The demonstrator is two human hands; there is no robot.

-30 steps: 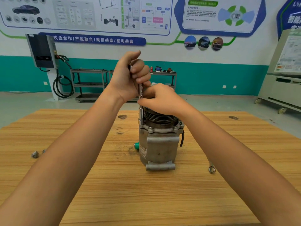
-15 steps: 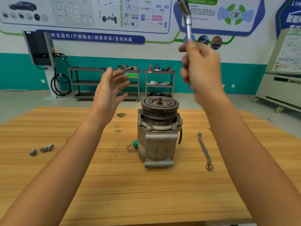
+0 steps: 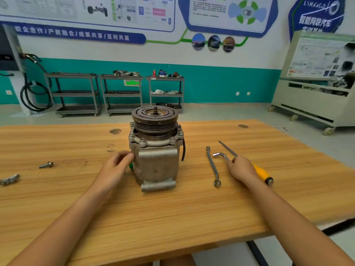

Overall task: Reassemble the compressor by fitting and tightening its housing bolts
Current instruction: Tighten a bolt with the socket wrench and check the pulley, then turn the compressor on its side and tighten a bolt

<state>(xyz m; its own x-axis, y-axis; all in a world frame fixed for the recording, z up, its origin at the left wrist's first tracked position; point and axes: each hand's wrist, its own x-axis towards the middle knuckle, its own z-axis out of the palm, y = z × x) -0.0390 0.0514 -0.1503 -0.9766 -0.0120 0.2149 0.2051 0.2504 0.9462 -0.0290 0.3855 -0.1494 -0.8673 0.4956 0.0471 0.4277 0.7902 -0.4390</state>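
Centrally on the tabletop (image 3: 172,217), the compressor (image 3: 157,162) is being kept upright, its left side being touched by the loosely curled left hand (image 3: 115,167). Rightward, an L-shaped socket wrench (image 3: 220,155) is being gripped by the right hand (image 3: 242,167), beside a ring spanner (image 3: 212,167).

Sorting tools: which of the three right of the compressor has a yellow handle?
The screwdriver farthest right, partly under the right hand; the ring spanner and L-shaped wrench are bare metal.

Dull cast-metal compressor (image 3: 156,160) on grained wooden table (image 3: 172,217).
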